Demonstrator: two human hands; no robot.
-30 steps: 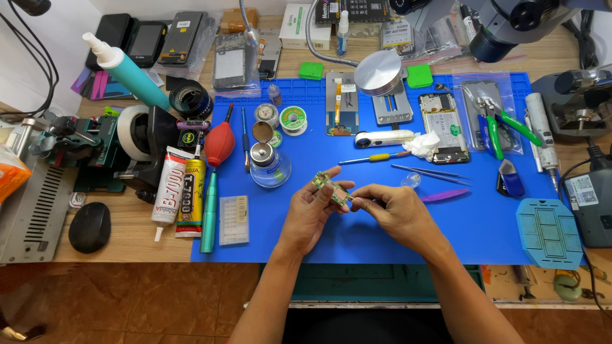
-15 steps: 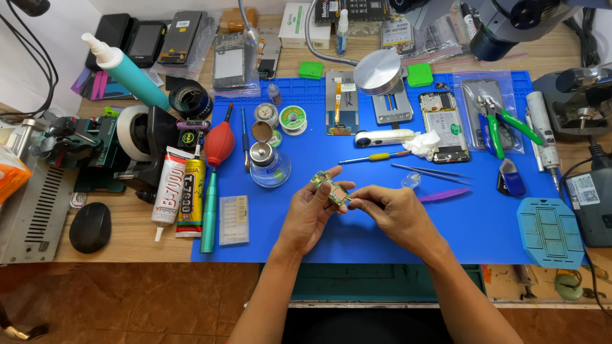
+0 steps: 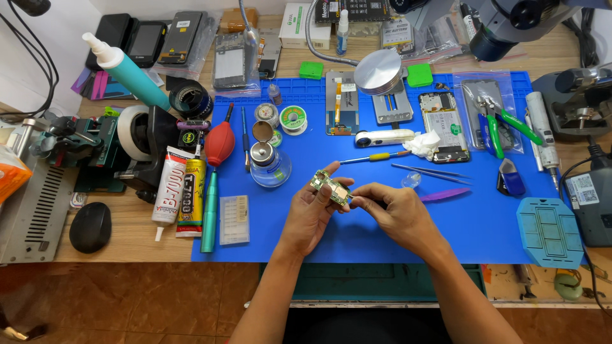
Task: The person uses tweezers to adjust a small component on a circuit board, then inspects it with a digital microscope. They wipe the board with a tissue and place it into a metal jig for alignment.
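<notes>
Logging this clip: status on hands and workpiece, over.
Left hand holds small green circuit board. Right hand pinches its right end. Clear glass bottle just left, purple plastic pry tool right; neither touching.

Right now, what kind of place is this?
Probably a phone repair bench. The left hand and right hand hold a small circuit board over a blue work mat, with tweezers and an opened phone nearby.

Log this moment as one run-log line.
left hand: holds small green circuit board | right hand: pinches board's right end | under: blue work mat | nearest: glass dispenser bottle
</notes>
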